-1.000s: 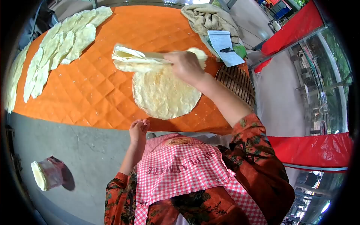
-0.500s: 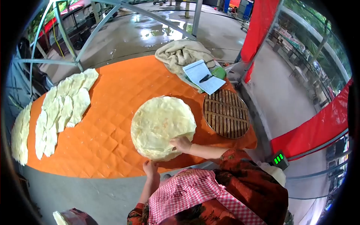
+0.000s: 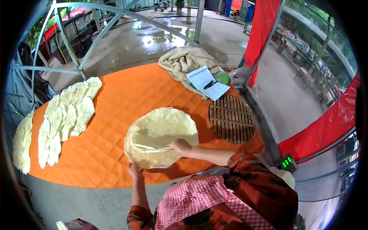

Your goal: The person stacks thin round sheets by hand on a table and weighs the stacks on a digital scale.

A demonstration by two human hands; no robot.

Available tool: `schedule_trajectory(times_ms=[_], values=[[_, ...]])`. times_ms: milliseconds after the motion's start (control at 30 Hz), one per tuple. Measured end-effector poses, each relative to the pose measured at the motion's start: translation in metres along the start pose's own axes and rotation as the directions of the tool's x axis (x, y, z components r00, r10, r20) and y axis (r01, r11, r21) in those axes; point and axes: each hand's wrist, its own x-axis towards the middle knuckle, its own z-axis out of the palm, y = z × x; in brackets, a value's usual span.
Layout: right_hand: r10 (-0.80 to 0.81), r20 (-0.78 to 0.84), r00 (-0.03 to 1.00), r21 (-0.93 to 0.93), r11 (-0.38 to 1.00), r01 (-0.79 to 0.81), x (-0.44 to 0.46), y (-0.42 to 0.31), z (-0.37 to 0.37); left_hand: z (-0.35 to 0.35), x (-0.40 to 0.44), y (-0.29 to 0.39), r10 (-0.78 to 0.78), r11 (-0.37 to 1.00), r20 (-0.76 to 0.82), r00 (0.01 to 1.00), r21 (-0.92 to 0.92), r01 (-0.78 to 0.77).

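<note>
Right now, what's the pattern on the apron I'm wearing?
Your apron has a pink-and-white check; it shows in the head view, the only one.

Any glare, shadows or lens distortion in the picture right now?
Head view: glare on the shiny floor beyond the orange cloth; head view: fisheye curving, black corners; head view: a shadow right of the round flatbread.

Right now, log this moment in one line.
flatbread: on orange cloth | right hand: gripping raised fold | left hand: at near-left edge | slatted disc: right of flatbread
</note>
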Motion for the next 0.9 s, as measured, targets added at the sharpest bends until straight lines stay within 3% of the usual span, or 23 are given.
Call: schedule_trajectory(times_ms=[33, 67, 233, 300, 367, 433, 467, 567, 633, 700, 767, 800, 833, 900], values=[[0.015, 0.027, 1.000, -0.009, 1.000, -0.015, 0.003, -0.009, 0.002, -0.023, 0.012, -0.007, -0.102, 0.995, -0.068, 0.993, -0.029, 0.100], [0.029, 0.047, 0.998, -0.021, 0.999, -0.028, 0.006, -0.018, 0.006, -0.014, -0.007, 0.007, -0.253, 0.956, -0.098, 0.963, -0.178, 0.233], [0.140, 0.242, 0.960, -0.082, 0.989, -0.123, 0.058, -0.024, -0.022, -0.012, -0.039, -0.030, -0.162, 0.984, -0.166, 0.973, 0.041, 0.171], [0.292, 0.073, 0.954, 0.001, 0.956, -0.293, 0.095, -0.029, -0.064, -0.002, -0.047, -0.034, -0.061, 0.983, -0.229, 0.971, 0.155, 0.098], [0.365, 0.025, 0.931, 0.040, 0.930, -0.365, 0.119, -0.058, -0.127, -0.005, -0.041, -0.038, -0.044, 0.982, -0.192, 0.980, 0.173, 0.077], [-0.002, -0.142, 0.990, -0.273, 0.961, -0.037, 0.108, -0.096, -0.167, -0.010, -0.037, -0.040, -0.045, 0.989, -0.174, 0.984, 0.132, 0.068], [-0.204, -0.173, 0.964, -0.436, 0.893, 0.110, 0.102, -0.105, -0.176, -0.013, -0.036, -0.040, -0.045, 0.992, -0.167, 0.985, 0.109, 0.064], [-0.301, -0.295, 0.907, -0.337, 0.921, 0.196, 0.064, -0.112, -0.135, -0.011, -0.042, -0.028, -0.048, 0.977, -0.166, 0.985, 0.197, 0.081], [-0.289, -0.324, 0.901, -0.236, 0.947, 0.219, 0.044, -0.100, -0.072, -0.010, -0.042, -0.023, -0.087, 0.981, -0.143, 0.986, 0.162, 0.110], [-0.265, -0.261, 0.928, -0.187, 0.957, 0.220, 0.030, -0.063, 0.006, -0.011, -0.039, -0.028, -0.130, 0.984, -0.113, 0.985, 0.108, 0.143], [-0.183, -0.007, 0.983, -0.145, 0.973, 0.180, 0.018, -0.028, 0.066, -0.009, -0.043, -0.020, -0.130, 0.984, -0.084, 0.988, 0.108, 0.138], [-0.202, -0.094, 0.975, -0.205, 0.962, 0.179, 0.014, -0.008, 0.095, -0.008, -0.047, -0.019, -0.134, 0.985, -0.080, 0.988, 0.102, 0.142], [-0.032, -0.063, 0.997, 0.086, 0.996, 0.038, 0.015, -0.002, 0.104, -0.014, -0.043, -0.024, -0.140, 0.981, -0.028, 0.990, 0.128, 0.143], [0.065, -0.039, 0.997, 0.087, 0.994, -0.062, 0.016, -0.002, 0.107, -0.021, -0.046, -0.024, -0.173, 0.957, -0.007, 0.985, 0.234, 0.169]])
